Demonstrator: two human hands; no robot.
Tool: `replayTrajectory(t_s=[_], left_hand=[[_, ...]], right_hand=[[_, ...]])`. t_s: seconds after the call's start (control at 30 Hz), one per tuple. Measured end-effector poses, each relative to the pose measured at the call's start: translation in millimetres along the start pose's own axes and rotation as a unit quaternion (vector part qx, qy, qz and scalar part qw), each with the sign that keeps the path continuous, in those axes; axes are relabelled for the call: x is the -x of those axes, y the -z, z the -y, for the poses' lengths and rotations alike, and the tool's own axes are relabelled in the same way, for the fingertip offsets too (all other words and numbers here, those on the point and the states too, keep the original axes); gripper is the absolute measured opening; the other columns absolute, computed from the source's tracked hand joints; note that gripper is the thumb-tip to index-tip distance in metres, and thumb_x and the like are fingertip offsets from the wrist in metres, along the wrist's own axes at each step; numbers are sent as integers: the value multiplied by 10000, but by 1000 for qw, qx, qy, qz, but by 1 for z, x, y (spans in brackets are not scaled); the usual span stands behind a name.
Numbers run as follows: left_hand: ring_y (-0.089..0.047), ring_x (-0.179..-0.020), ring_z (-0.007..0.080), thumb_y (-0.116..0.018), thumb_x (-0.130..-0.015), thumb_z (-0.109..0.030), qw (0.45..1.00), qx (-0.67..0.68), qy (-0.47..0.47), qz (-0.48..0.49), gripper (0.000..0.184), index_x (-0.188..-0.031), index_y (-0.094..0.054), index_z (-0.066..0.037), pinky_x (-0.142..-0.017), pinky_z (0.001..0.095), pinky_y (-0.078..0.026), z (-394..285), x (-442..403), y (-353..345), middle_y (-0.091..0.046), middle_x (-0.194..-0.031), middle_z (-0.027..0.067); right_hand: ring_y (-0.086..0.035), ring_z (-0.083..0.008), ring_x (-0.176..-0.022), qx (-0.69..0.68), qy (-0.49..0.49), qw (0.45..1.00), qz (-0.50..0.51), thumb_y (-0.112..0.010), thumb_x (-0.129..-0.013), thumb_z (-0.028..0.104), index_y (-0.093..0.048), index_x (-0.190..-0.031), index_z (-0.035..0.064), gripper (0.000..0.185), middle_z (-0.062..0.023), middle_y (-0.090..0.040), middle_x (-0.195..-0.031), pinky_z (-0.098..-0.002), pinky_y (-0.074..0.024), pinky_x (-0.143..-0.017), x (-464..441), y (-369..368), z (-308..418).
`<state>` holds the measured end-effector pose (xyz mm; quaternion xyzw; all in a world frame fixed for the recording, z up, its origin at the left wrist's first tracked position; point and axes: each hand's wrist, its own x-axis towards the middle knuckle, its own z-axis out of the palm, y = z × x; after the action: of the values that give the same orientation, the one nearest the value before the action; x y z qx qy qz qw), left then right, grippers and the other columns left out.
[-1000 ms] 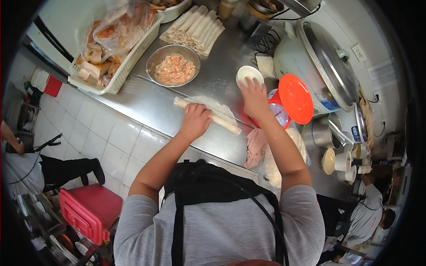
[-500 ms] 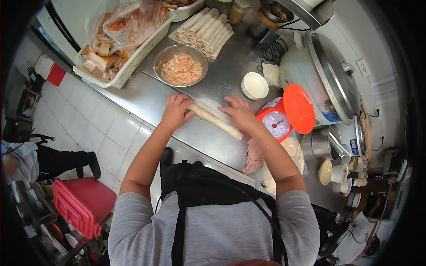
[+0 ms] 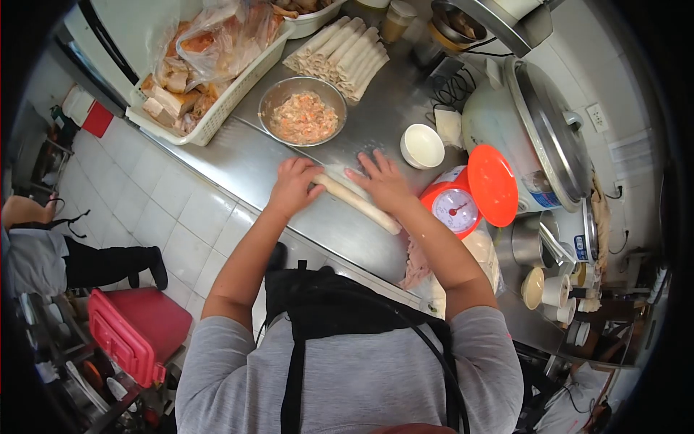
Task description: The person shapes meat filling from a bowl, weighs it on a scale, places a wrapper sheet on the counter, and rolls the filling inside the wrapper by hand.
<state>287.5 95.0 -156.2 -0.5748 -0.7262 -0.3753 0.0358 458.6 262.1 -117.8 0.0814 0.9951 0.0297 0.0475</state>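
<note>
A long, pale filled roll (image 3: 359, 204) lies slantwise on the steel counter, its wrapper wound round it. My left hand (image 3: 293, 186) is at its far-left end, with the end between thumb and fingers. Flat over the roll's middle and far side, my right hand (image 3: 381, 181) has its fingers spread; the palm hides part of the roll. Beyond my hands stands a steel bowl (image 3: 303, 111) of orange-flecked, chopped filling. A stack of finished rolls (image 3: 340, 54) lies behind the bowl. Near my right hand are a small white bowl (image 3: 422, 146) and a red dial scale (image 3: 454, 207).
A white basket (image 3: 210, 124) with bagged meat stands at the left. An orange-red disc (image 3: 493, 184) leans by the scale, near a large lidded pot (image 3: 546, 137). A pink cloth (image 3: 417, 264) lies at the counter edge. Another person (image 3: 43, 253) stands at the left.
The loose wrapper beyond the roll no longer shows. My right hand has spread its fingers further and slid slightly away from me. The other person's arm has come into view at the left.
</note>
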Motion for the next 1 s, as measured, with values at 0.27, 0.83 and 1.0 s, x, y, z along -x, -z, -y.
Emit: replayTrajectory(t_s=[0.27, 0.83, 1.0], left_hand=[[-444, -1000, 258, -716, -646, -233, 1000, -2, -2, -1, 357, -974, -625, -124, -887, 395, -339, 1, -1, 1, -529, -997, 35], [-473, -1004, 282, -732, -623, -154, 996, 68, 24, 57, 382, -984, -613, -115, -894, 379, -362, 23, -6, 16, -557, -1015, 74], [-479, -995, 278, -730, -618, -140, 997, 62, 19, 44, 375, -973, -611, -112, -893, 374, -360, 25, -5, 13, -565, -987, 72]], right_hand=[[-227, -347, -1295, 17, -69, 997, -4, -457, -798, 96, -463, -1256, 280, 494, -113, -294, -1398, -484, -200, -1035, 24, 10, -28], [-260, -330, -1282, -178, -32, 982, -52, -474, -741, 11, -613, -1093, 239, 442, -96, -373, -1348, -440, -229, -1034, -22, 18, 6], [-167, -348, -1325, -69, -17, 997, 20, -404, -886, 228, -507, -1212, 375, 372, -85, -278, -1417, -450, -171, -1068, -26, 13, 6]])
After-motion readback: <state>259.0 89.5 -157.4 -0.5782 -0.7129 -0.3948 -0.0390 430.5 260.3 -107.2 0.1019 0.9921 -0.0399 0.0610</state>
